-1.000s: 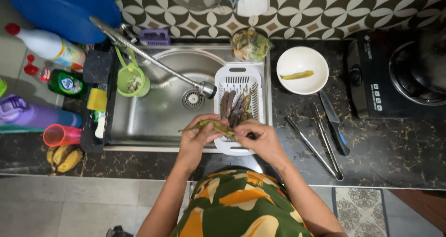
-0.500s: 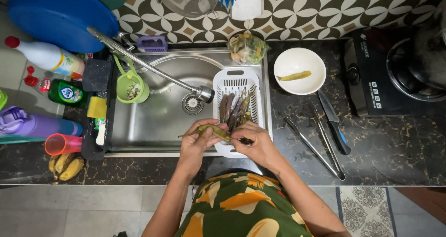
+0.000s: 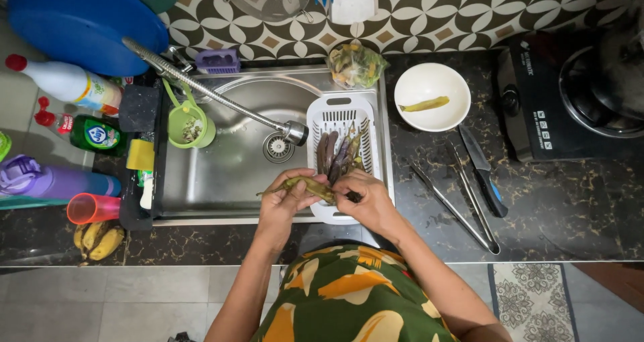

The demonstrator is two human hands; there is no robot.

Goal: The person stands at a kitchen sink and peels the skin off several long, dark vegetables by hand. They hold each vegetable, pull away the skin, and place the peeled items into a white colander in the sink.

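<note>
Together, both hands pinch one slim, curved green pod (image 3: 305, 185) over the steel sink's (image 3: 228, 174) front rim: left hand (image 3: 285, 204) grips its middle, right hand (image 3: 367, 204) its end. Just behind sits a slotted white plastic basket (image 3: 339, 117) of glossy pods. Tongs (image 3: 463, 208) and knife (image 3: 483, 171) crowd the speckled dark worktop (image 3: 570, 214).

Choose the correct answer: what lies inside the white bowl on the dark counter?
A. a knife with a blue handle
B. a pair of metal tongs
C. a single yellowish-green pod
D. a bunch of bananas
C: the white bowl holds only one yellowish-green pod; the tongs and the knife lie on the counter below it, and the bananas lie left of the sink.
</note>
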